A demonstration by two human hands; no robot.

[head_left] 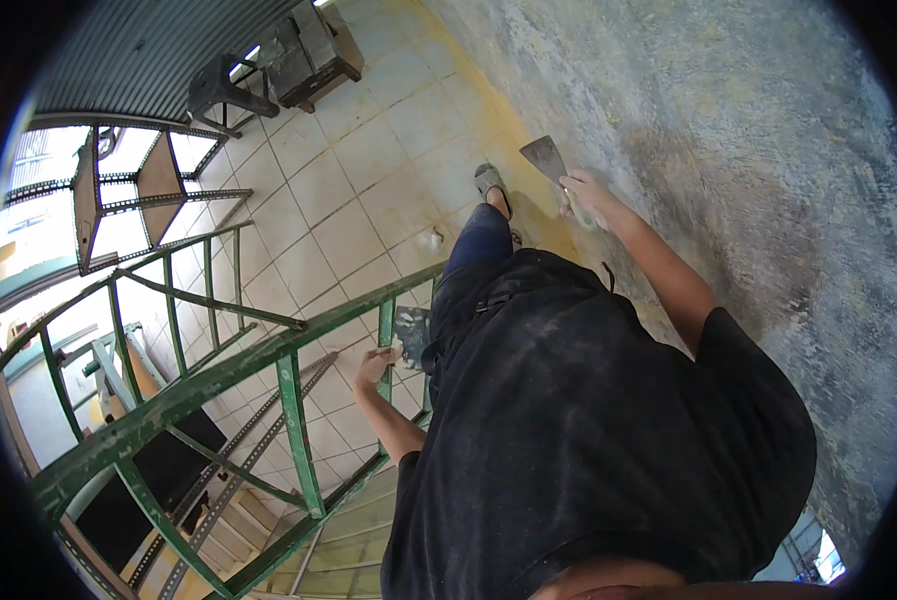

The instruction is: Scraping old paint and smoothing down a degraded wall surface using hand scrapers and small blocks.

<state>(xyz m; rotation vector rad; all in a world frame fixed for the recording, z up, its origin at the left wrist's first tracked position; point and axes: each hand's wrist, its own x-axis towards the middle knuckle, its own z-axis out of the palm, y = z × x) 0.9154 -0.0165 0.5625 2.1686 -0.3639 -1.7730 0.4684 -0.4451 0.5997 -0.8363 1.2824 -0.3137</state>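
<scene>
My right hand (pixel 590 198) is closed round the pale handle of a putty knife (pixel 543 158), beside the mottled grey wall (pixel 738 170). Its broad, dark blade points up and to the left, over the yellow-stained floor edge. My left hand (pixel 373 368), down by a green metal ladder (pixel 288 390), grips a second flat tool, which looks like a wide putty knife (pixel 412 328). White smears mark its dark blade. Part of that blade lies behind my black shirt and the ladder's rung.
The ladder frame spans the left side. Beyond it stands a slotted-metal shelf rack (pixel 158 195). A dark plastic stool (pixel 226 95) and a grey box-like piece of furniture (pixel 308 60) are at the far end of the tiled floor (pixel 358 210). A white lump (pixel 430 238) lies on the tiles.
</scene>
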